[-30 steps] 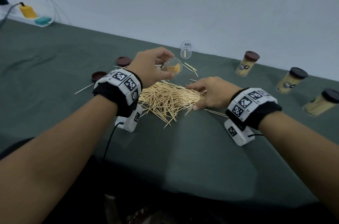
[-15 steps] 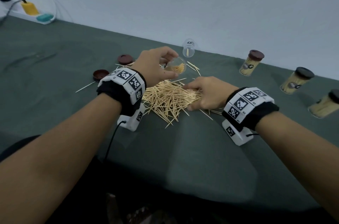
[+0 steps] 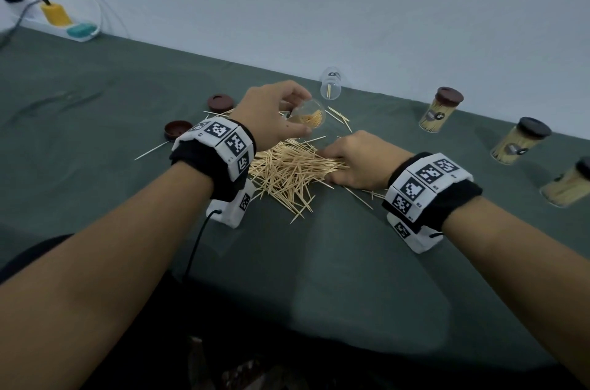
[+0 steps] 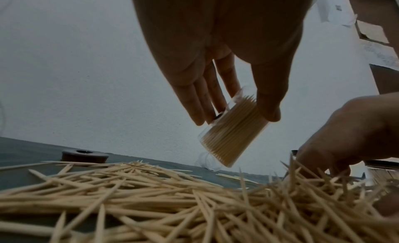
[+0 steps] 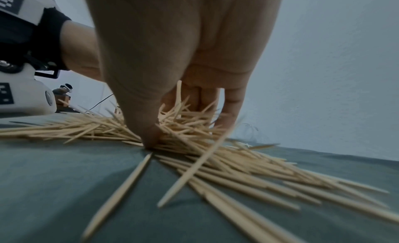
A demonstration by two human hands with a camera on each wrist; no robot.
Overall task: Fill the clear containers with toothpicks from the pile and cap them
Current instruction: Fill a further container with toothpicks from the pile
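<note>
Left hand (image 3: 271, 116) up at 12 o'clock of the loose heap of pale wooden toothpicks (image 3: 287, 172), gripping a small clear plastic container (image 3: 308, 117) between fingers and thumb. Tilted, mouth angled toward the right side, probably to let a bundle slide in sideways rather than drop. Already well stocked, as the left wrist view shows, but room left.

Right hand (image 3: 357, 163) down at 3 o'clock of the heap, thumb and fingers curled and pinching a bunch against the dark green cloth-covered table (image 3: 319, 278); thumb tip pressed to the cloth in the right wrist view, sticks fanning out past it. Not lifted yet.

Two round dark brown caps (image 3: 220, 102) waiting at 10 o'clock, handy for the left hand. A second clear empty container (image 3: 331, 83) standing at 12, near the wall, with barely a stick or two inside. Three filled, capped containers (image 3: 440, 113) parked out at 2 o'clock, well apart from the work.

Against half a second earlier: little changed. Right hand dug slightly further into the heap's edge, left hand keeping the same tilted hold, caps and finished containers unmoved.
</note>
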